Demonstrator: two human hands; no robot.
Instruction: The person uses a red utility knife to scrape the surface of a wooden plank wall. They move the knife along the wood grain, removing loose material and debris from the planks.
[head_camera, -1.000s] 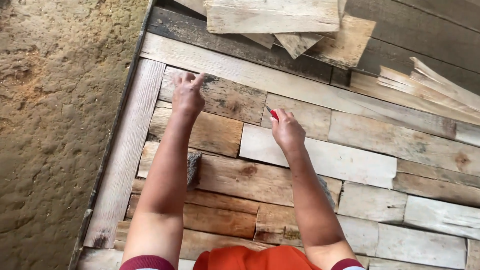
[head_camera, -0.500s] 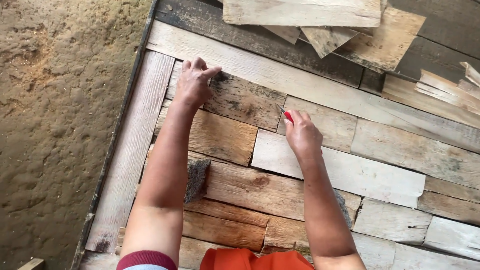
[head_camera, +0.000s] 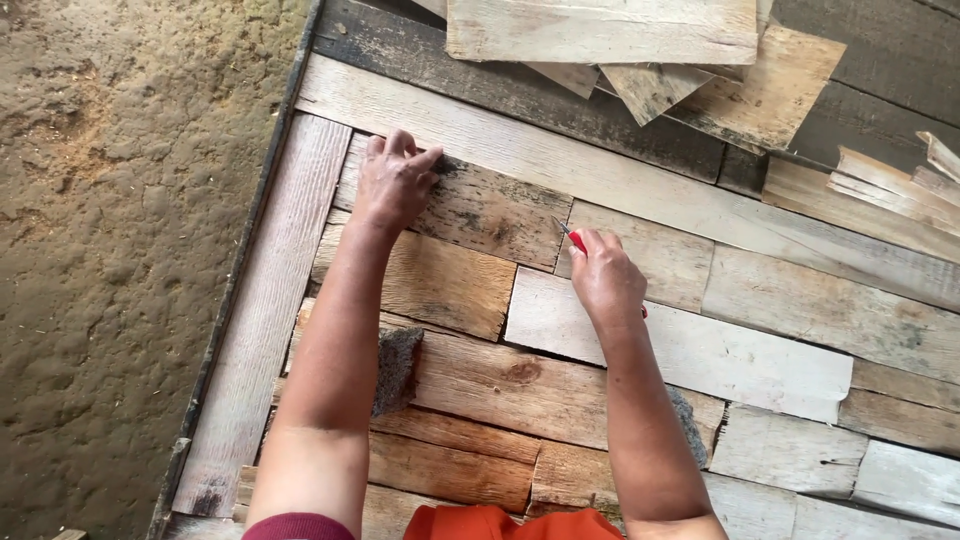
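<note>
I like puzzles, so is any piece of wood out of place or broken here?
Yes. Loose boards lie crooked in a heap at the top, and splintered strips stick out at right. The left hand presses a dark-stained plank; the right hand holds a red tool.

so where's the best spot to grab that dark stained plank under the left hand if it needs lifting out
Probably its right end. The dark stained plank lies flat, packed edge to edge with neighbours, so only the seams give purchase. The left hand already presses its left end, and the right hand holds a red-handled tool at the right-end seam: come from there and lever that end up.
</note>
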